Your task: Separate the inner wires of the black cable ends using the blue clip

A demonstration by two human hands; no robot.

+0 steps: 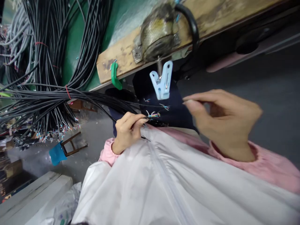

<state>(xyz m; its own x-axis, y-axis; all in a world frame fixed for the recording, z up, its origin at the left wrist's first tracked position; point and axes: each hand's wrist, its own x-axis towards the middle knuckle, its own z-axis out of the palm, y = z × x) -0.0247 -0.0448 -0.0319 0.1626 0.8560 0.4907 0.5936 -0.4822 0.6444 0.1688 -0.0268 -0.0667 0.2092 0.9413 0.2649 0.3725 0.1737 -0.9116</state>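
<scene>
My left hand [128,129] pinches a black cable close to its stripped end, where thin coloured wires [154,115] fan out past the fingertips. Over my lap to the right, my right hand [222,117] has thumb and forefinger pressed together, slightly blurred; whatever lies between the tips is too small to name. A thick bundle of black cables [93,97], bound with a red tie [67,92], runs from the table edge to my left hand. Above and between the hands, a light blue clothes-peg-like clip [162,81] hangs from the shaft of a motor [158,31].
More black cable bundles [47,37] and grey cables [20,34] lie on the green table [72,56]. A green plastic piece [115,76] sits on the wooden board [122,50]. At lower left are a blue-topped stool [57,153] and white boxes [39,190].
</scene>
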